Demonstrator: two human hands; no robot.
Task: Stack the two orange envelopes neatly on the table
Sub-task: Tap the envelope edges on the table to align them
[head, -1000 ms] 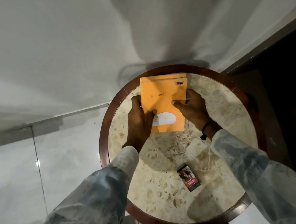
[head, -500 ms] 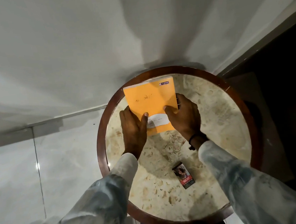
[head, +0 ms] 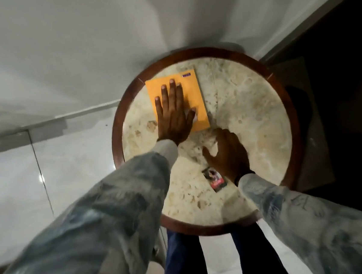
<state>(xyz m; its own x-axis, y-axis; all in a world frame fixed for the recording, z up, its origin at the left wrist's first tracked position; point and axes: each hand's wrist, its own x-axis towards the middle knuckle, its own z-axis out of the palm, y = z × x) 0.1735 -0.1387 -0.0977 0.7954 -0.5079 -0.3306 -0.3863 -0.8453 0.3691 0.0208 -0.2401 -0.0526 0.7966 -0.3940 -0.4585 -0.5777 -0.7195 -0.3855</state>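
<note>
The orange envelopes (head: 190, 98) lie flat on the far left part of the round marble tabletop (head: 250, 107), and only one orange face shows, so the pair looks squared up into a single stack and the job reads as nearly done. The left hand (head: 173, 113) presses down on them, palm flat and fingers spread. The right hand (head: 227, 152) hovers loosely curled over bare marble, holding nothing. A small dark label sits in the top envelope's far corner, unreadable. Nearer, a small printed card (head: 215, 179) lies apart, its red text too small to read.
</note>
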